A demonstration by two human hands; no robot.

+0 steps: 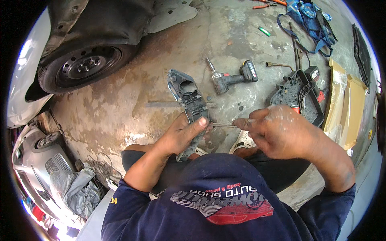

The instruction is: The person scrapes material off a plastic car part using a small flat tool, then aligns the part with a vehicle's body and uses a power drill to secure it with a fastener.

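My left hand (181, 134) grips a long dark plastic car part (193, 105) upright in front of my lap, with its thumb pressed on the near side. The part has a round opening near its top and ribbed pockets below. My right hand (277, 130) is closed on a thin metal rod (223, 125), which reaches left to the part beside my left thumb. Whether the rod has a handle is hidden inside my fist. Its tip meets or passes behind the part; I cannot tell which.
Beyond my hands a cordless impact wrench (231, 77) lies on the concrete floor. To the right are a black plastic tray (291, 94), an L-shaped wrench (279, 65) and opened cardboard (350, 108). A car wheel (86, 66) stands at upper left, a blue bag (307, 20) at upper right.
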